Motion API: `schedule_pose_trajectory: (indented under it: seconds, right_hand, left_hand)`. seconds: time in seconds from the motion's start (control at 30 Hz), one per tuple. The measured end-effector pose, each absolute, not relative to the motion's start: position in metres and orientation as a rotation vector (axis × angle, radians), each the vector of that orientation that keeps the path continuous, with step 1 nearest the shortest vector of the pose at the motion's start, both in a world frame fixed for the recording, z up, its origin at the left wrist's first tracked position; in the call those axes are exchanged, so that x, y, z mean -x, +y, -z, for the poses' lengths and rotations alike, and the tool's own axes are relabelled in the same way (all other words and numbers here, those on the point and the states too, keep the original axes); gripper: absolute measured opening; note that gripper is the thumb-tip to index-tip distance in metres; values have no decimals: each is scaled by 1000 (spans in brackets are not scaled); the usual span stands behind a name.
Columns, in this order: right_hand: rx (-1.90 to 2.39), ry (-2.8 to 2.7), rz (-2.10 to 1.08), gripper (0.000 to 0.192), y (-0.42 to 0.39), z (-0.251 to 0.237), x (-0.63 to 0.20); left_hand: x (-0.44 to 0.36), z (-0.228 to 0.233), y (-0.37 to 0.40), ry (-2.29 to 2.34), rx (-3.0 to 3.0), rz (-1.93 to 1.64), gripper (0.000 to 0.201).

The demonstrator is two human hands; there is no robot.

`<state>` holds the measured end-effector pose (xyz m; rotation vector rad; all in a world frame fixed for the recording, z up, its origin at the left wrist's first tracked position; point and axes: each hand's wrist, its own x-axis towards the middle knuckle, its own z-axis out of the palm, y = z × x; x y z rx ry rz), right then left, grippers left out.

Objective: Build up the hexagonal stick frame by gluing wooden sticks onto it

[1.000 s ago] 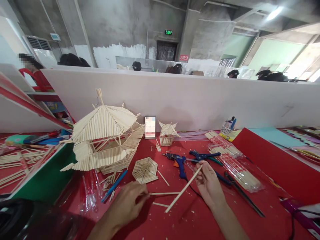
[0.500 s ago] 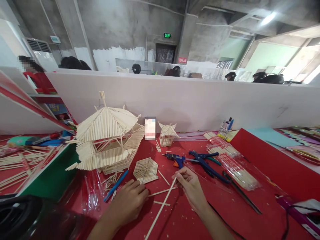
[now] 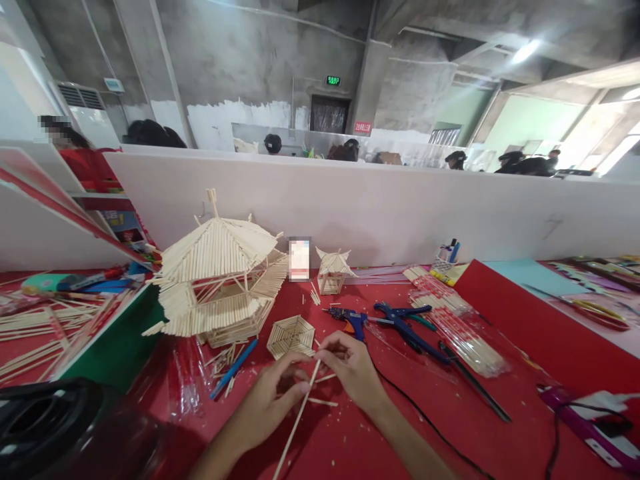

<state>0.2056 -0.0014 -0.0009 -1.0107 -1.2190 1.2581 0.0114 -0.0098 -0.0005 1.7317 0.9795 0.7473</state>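
Long thin stick [image 3: 296, 423] runs diagonally from near-centre edge of frame up to the hands, upper end at approx the point where both sets of fingers meet. Stick is tilted, lower end toward the viewer; can't tell if that end touches the worktop [image 3: 410, 433].

Right hand [image 3: 353, 373]: grip pinched on the stick's top end, thumb + fingers closed around it. Left hand [image 3: 270, 407]: fingertips pressed together at the same spot, just left of the stick, looks like it's touching it too. Exact contact on left side is partly hidden by the fingers. Hands are touching or nearly so, both above red worktop, near-centre.

Around them: a couple of short sticks [image 3: 320, 401] lie flat on the worktop right under/beside the hands. Just far-left of the hands, flat hexagonal stick piece [image 3: 291, 335]. Blue pen [image 3: 233, 368] left of that, w/ loose stick offcuts. Big stick pagoda model [image 3: 220, 273] far-left, standing on a green board [image 3: 113, 347]. Small stick pavilion [image 3: 334, 270] by the white partition [image 3: 380, 207]. Blue glue gun [image 3: 353, 320] just far-right of right hand, black cord trailing near-right. Blue-handled pliers [image 3: 405, 320] right of the gun, then bagged stick bundles [image 3: 463, 330]. Loose sticks piled at far left edge.
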Motion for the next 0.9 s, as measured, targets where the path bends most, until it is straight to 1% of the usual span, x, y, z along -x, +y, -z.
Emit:
schedule_pose_trajectory:
  seconds: [0.1, 0.2, 0.27, 0.37, 0.47, 0.53, 0.63, 0.73, 0.8, 0.9]
  right_hand:
    - [986, -1271, -1257, 24, 4, -1, -194]
    - [978, -1314, -1253, 25, 9, -4, -190]
    - [1002, -1395, -1181, 23, 12, -7, -197]
    - [1163, -1561, -914, 24, 16, -8, -229]
    - [1458, -1668, -426, 30, 20, -3, -278]
    - [1625, -1736, -256, 30, 20, 3, -306]
    - [1746, -1839, -249, 31, 14, 10, -321]
    - [1810, -1913, -345, 33, 8, 11, -308]
    - [1837, -1955, -370, 29, 7, 9, -299]
    - [1893, -1942, -166, 27, 12, 5, -310]
  left_hand:
    - [-15, 8, -8, 940, -1527, -779, 33]
    - [-16, 9, -6, 939, -1489, -821, 37]
    - [-16, 6, -4, 937, -1463, -846, 41]
    - [-17, 3, -4, 940, -1401, -875, 49]
    - [-16, 6, -3, 991, -1341, -902, 55]
    - [-15, 11, -2, 1030, -1311, -934, 55]
    - [-16, 16, 0, 1073, -1313, -980, 51]
    - [-18, 16, 0, 1125, -1334, -1017, 49]
    - [-21, 12, -1, 1156, -1331, -1032, 50]
    - [-24, 6, -2, 1175, -1320, -1031, 53]
